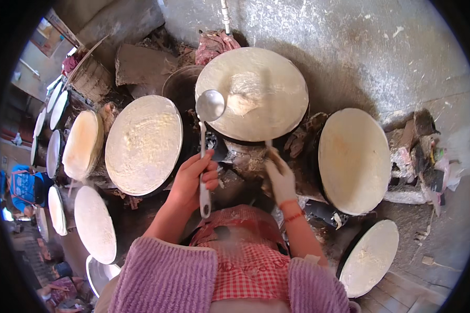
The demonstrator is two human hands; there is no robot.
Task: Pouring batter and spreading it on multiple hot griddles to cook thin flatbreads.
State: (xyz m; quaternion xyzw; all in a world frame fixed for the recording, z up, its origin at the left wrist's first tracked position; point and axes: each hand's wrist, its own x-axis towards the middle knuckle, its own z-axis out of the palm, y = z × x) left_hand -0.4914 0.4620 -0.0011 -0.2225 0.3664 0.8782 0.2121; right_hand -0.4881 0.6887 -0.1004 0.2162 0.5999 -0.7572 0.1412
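Observation:
My left hand (192, 176) grips the handle of a metal ladle (210, 105), whose round bowl is raised over the left edge of the middle griddle. A layer of pale batter (254, 117) covers that large round griddle, with a thicker, uneven patch (243, 94) near its centre. At the griddle's near edge, my right hand (281, 174) is closed around the pale handle (269, 143) of a tool. The tool's upper part is a motion-blurred upright streak across the batter, so its exact shape cannot be told.
Batter-coated round griddles flank me: one at left (144, 144), another at right (354, 160), and one low at right (372, 258). A stack of thin round flatbreads (83, 144) stands farther left. Near the left rim is a person in blue (27, 187). A plastered wall (356, 47) rises behind.

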